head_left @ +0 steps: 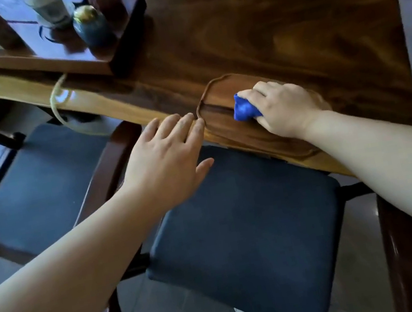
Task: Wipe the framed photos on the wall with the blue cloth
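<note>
— While the right hand (pixel 283 109) lies knuckles-up on the bench (pixel 288 33), what is it holding?

— It is closed around the blue cloth (pixel 245 109), bunched into a wad. The cloth pokes out past the fingers on the left side and presses on a shallow wooden tray (pixel 216 91) set near the bench's front edge.

— And the left hand (pixel 164 160)?

— Spread flat and empty, fingers apart. Its fingertips (pixel 198 127) touch the tray's near-left corner at the bench edge; the palm hangs over the gap between two chairs.

— Which chairs?

— A dark blue padded chair (pixel 244 231) sits directly below the arms, tucked partly under the bench. A second blue seat (pixel 21 181) stands to its left.

— Anything else on the bench?

— At the far left there is a dark raised tea tray (pixel 68 59) carrying a small dark jar with a gold top (pixel 91 25), a glass vessel (pixel 52 10) and a boxy object, all blurred. A pale hose (pixel 60 104) loops down from under that tray past the bench edge.

— Framed photos?

— Only bench, chairs and floor show from the head camera.
</note>
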Action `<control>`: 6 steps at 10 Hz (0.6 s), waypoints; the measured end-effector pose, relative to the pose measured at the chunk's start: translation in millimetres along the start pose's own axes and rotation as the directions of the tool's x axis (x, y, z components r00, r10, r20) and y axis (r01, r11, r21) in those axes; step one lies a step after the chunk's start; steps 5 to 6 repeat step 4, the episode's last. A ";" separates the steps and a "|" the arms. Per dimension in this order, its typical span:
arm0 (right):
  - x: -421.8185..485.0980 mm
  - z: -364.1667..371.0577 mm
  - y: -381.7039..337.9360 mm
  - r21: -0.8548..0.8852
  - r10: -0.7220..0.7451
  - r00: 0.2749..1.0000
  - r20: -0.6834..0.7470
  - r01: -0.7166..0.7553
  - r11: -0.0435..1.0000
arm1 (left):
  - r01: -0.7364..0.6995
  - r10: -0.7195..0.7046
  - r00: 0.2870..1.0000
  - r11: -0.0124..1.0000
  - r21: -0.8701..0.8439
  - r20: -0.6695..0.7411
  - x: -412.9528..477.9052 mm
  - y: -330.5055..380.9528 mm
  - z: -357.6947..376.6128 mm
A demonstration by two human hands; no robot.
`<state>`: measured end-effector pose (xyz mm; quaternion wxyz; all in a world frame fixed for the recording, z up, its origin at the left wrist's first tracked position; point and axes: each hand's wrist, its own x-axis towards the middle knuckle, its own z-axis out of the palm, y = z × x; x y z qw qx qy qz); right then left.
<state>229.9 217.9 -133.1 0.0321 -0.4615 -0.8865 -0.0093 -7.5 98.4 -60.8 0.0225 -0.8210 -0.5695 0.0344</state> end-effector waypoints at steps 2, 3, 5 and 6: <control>-5.9 34.1 -2.5 0.008 0.047 0.995 0.083 -0.048 0.999 | -0.017 0.017 1.000 1.000 -0.024 0.014 7.7 -5.6 16.1; -4.4 33.3 -4.8 -0.026 0.094 0.982 0.164 -0.091 0.996 | -0.012 0.012 1.000 1.000 -0.026 0.015 6.6 -11.2 14.3; 3.9 21.4 -9.8 -0.129 0.115 0.960 0.257 -0.083 0.988 | 0.023 -0.023 1.000 1.000 -0.002 -0.003 -0.6 -20.4 8.4; 3.9 21.4 -9.8 -0.129 0.115 0.960 0.257 -0.083 0.988 | 0.023 -0.023 1.000 1.000 -0.002 -0.003 -0.6 -20.4 8.4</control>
